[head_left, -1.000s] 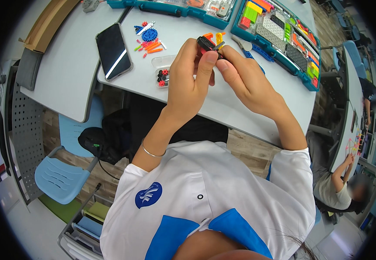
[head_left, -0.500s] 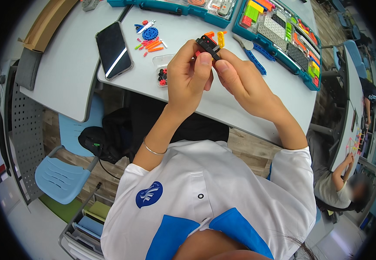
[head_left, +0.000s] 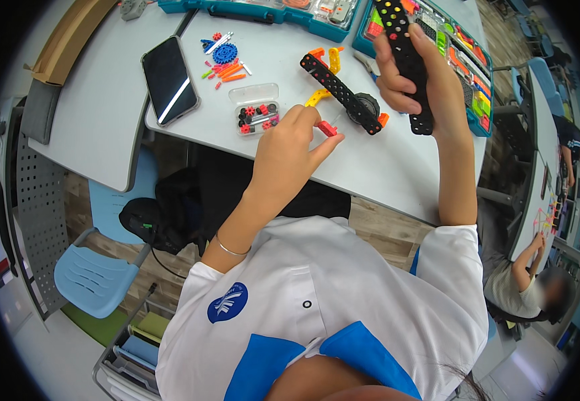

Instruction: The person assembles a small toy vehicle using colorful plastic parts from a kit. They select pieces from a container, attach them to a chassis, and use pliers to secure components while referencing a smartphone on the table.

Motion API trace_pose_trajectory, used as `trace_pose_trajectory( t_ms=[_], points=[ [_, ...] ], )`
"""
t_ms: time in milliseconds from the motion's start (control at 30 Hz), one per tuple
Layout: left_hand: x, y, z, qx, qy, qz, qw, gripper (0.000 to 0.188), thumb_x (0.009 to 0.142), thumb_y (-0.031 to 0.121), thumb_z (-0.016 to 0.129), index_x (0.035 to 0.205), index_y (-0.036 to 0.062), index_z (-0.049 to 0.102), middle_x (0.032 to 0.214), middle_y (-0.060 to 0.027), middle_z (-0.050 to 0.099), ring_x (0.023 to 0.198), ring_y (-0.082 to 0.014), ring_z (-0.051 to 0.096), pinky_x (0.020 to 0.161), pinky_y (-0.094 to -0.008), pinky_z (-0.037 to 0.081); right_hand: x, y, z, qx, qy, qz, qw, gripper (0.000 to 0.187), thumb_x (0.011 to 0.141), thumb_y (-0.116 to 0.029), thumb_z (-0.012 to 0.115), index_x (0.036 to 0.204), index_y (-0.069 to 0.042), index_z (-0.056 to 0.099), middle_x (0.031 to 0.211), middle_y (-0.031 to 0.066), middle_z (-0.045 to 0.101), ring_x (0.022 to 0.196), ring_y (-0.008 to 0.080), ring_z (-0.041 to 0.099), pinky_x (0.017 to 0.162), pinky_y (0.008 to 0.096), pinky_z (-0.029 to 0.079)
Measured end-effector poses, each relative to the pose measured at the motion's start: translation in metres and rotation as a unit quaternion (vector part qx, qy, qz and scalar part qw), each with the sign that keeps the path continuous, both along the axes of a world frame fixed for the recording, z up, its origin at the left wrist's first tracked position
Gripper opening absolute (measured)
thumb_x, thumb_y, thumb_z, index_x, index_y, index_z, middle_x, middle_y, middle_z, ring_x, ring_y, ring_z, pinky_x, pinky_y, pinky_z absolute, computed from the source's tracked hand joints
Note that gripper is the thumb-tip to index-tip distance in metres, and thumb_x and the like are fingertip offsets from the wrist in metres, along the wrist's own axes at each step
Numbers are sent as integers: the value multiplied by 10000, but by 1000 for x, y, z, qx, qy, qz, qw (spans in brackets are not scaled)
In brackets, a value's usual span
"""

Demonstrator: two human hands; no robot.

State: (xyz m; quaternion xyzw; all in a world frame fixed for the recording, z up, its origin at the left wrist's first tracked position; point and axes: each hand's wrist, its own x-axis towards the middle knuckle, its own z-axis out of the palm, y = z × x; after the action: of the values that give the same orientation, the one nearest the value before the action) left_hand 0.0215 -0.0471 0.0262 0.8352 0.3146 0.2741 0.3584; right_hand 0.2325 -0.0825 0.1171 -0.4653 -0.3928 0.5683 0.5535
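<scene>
My left hand (head_left: 288,148) has its thumb and forefinger around a small red block (head_left: 328,128). Just beyond that block is a built piece: a long black perforated beam (head_left: 333,83) with a dark round wheel (head_left: 365,105) at its near right end. Whether this piece is held up by the red block or lies on the table, I cannot tell. Yellow curved parts (head_left: 318,97) and an orange part (head_left: 383,120) show beside it. Raised at the right, my right hand (head_left: 440,90) grips another long black perforated beam (head_left: 408,63), fingers on its left side.
On the white table (head_left: 219,113) are a phone (head_left: 171,80), a clear small-parts box (head_left: 255,110), a blue gear (head_left: 224,53) and several orange pegs (head_left: 233,70). Teal cases (head_left: 256,12) of parts line the far side. A person (head_left: 527,274) sits far right.
My hands have moved apart from the dark piece both held. The right rose to the right with a black beam; the left came lower, at the red block. The wheeled piece now shows broadside.
</scene>
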Motion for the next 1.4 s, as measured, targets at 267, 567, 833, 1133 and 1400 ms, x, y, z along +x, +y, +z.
trace_pose_trajectory(
  t_ms=[267, 567, 833, 1133, 1400],
  points=[
    [6, -2, -17, 15, 41, 38, 998, 447, 798, 196, 826, 1157, 14, 630, 764, -76, 543, 632, -207, 548, 586, -350, 460, -7, 6, 2, -17, -102, -16, 995, 557, 1103, -409, 253, 1104, 47, 573, 594, -28, 393, 399, 55, 354, 384, 208, 292],
    [5, 11, 33, -259, -194, -28, 946, 293, 1025, 223, 588, 1200, -11, 585, 734, -68, 575, 552, -101, 542, 515, -268, 444, -25, -5, -11, 15, -343, -6, 939, 453, 1069, -362, 416, 1209, 2, 645, 722, 64, 590, 595, 175, 577, 577, 300, 470],
    [-2, 8, 17, -315, -304, -48, 898, 219, 1068, 165, 497, 1100, -29, 594, 722, -8, 541, 519, -46, 495, 467, -207, 376, -57, -10, -38, 212, -593, -40, 775, 363, 995, -333, 572, 1227, -54, 587, 830, 138, 677, 703, 333, 680, 587, 415, 526],
    [-6, 5, 11, -416, -360, -21, 835, 231, 1070, 197, 464, 1071, 10, 599, 756, -28, 554, 592, -83, 534, 519, -221, 398, -58, -13, -27, 184, -531, 20, 827, 317, 997, -236, 555, 1274, -83, 576, 891, 102, 671, 700, 310, 678, 602, 398, 533],
    [-2, 3, 9, -312, -430, 67, 845, 206, 1030, 171, 565, 1151, 6, 538, 1091, -104, 626, 1025, -161, 611, 942, -313, 472, -58, -15, -19, 239, -538, -34, 808, 379, 988, -276, 571, 1307, -72, 597, 1090, 161, 552, 940, 313, 591, 791, 404, 523]
  ],
)
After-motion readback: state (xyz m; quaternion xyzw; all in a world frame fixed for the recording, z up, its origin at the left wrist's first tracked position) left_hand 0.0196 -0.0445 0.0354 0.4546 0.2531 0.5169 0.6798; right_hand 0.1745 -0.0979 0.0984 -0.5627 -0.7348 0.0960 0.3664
